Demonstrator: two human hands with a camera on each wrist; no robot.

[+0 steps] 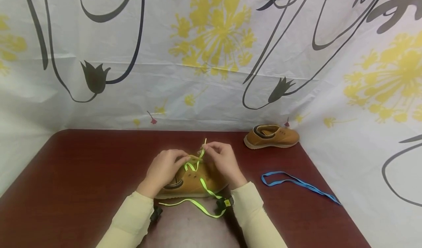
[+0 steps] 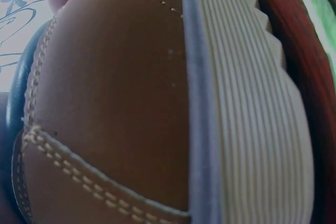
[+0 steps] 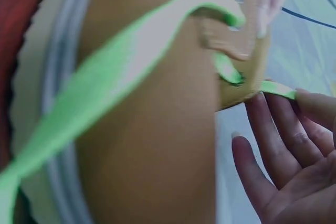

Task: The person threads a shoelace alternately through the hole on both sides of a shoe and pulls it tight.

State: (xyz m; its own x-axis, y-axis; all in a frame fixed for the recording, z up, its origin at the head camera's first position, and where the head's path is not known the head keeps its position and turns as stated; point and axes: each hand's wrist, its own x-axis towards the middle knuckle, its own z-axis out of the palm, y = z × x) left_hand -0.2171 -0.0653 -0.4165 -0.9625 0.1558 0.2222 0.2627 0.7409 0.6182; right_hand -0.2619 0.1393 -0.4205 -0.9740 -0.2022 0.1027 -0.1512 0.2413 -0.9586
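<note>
Currently | right hand [image 1: 225,163] pinches green lace [image 3: 125,62] | left hand [image 1: 165,169] seemingly pinches shoe tongue [image 3: 254,73]

On table [image 1: 82,182]: two tan shoes [image 1: 189,189] [image 1: 287,136]; one green lace [image 3: 131,53], mid-table; one blue lace [image 1: 302,183], table's right side; two hands [image 1: 163,169] [image 1: 225,163] above table.

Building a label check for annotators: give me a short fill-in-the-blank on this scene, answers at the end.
1. One end of the green lace threaded in the nearer shoe is pinched by the person's ____ hand.
2. The loose lace, off by itself on the table, is coloured ____.
3. The farther shoe sits near the table's far ____ corner.

Missing words: right; blue; right
</note>
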